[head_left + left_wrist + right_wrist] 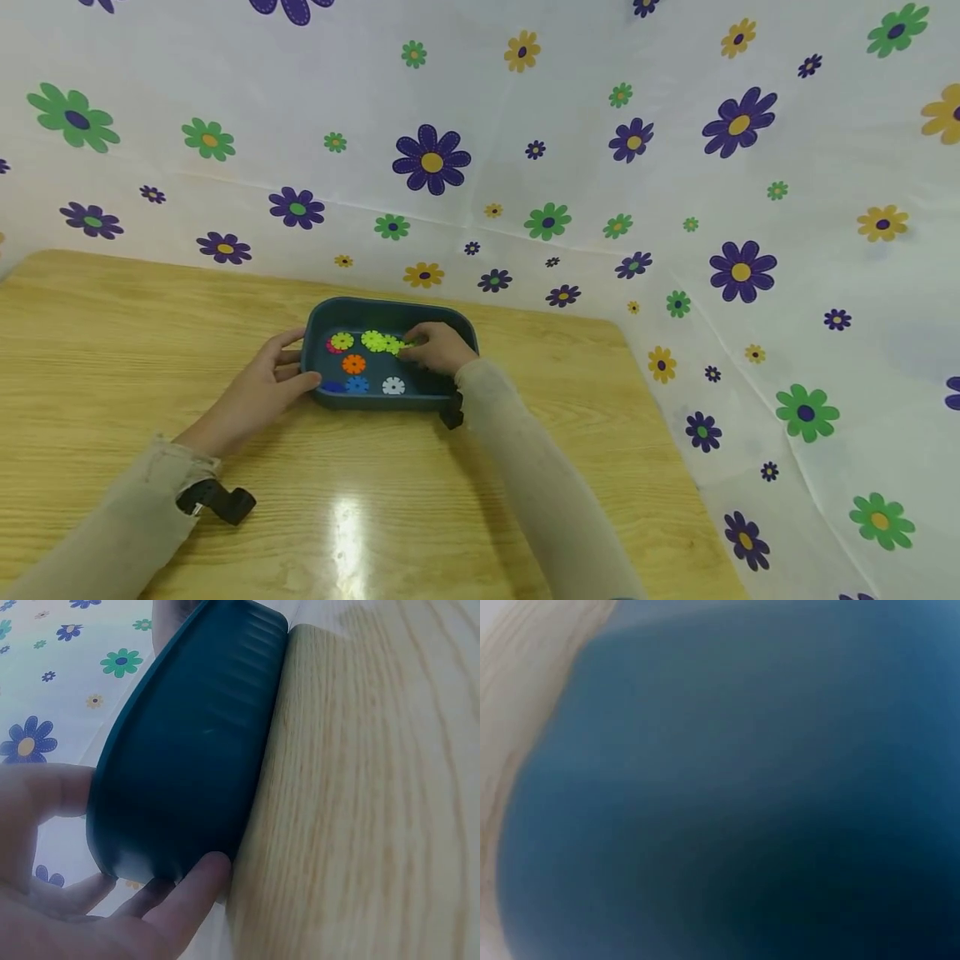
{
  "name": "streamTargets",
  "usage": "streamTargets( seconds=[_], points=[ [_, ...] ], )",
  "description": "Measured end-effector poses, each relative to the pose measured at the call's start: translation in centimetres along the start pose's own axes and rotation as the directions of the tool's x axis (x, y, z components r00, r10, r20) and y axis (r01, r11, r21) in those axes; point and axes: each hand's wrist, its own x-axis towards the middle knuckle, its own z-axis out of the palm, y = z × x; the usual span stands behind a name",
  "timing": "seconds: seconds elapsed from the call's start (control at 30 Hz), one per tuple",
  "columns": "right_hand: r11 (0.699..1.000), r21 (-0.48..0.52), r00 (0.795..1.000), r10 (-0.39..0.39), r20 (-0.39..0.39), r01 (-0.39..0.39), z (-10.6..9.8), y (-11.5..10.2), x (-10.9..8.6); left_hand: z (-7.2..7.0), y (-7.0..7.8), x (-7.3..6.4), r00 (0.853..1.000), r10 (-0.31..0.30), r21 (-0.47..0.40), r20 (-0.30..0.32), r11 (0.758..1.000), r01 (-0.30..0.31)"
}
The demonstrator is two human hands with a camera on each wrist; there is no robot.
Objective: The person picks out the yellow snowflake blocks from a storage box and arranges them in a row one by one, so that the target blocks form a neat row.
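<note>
A dark teal tray point(390, 402) sits on the table with several colourful flower-shaped plastic discs inside. My left hand point(273, 379) holds its left end, thumb at the near corner and fingers along the outer wall; the left wrist view shows these fingers point(199, 892) against the tray point(180, 750). Inside the tray's right half, my right hand point(441, 347) pinches a yellow-green flower disc point(395, 346), its fingertips partly covering it. Touching or overlapping it is another yellow-green disc point(372, 340). In the right wrist view, the blurred tray wall point(705, 750) fills nearly everything.
Other discs lie in the tray: a yellow one point(342, 340) over a pinkish-red one, an orange one point(354, 364), blue ones point(357, 385) and a white one point(393, 386). A wooden table point(187, 333) surrounds it. Behind hangs a flower-print sheet point(480, 100).
</note>
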Motion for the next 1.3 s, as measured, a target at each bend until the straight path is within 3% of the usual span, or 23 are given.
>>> streamTargets(
  seconds=[0.33, 0.53, 0.8, 0.93, 1.1, 1.3],
  points=[
    [0.993, -0.112, 0.999, -0.029, -0.025, 0.026, 0.7, -0.2, 0.5, -0.2, -0.4, 0.2, 1.000, 0.006, 0.029, -0.001, 1.000, -0.006],
    [0.994, -0.108, 1.000, -0.013, -0.005, 0.013, 0.8, -0.3, 0.4, -0.3, -0.4, 0.2, 1.000, 0.005, 0.022, 0.002, 1.000, -0.005],
    [0.996, 0.072, 0.997, -0.053, 0.054, 0.049, -0.3, -0.3, -0.7, -0.1, -0.1, 0.1, 1.000, 0.005, -0.008, 0.004, 1.000, -0.005],
    [0.993, 0.110, 0.997, -0.059, 0.055, 0.053, -0.3, -0.2, -0.8, 0.0, -0.1, 0.0, 1.000, 0.005, -0.031, -0.006, 1.000, -0.005],
    [0.982, 0.180, 0.997, -0.070, 0.030, 0.063, -0.5, -0.3, -1.2, 0.0, -0.3, 0.0, 1.000, -0.003, -0.056, -0.012, 0.998, 0.003],
    [0.960, 0.231, 0.987, -0.145, -0.071, 0.158, -1.6, -0.3, -2.7, 0.0, -0.3, 0.1, 1.000, -0.006, -0.073, -0.012, 0.997, 0.005]
  ],
)
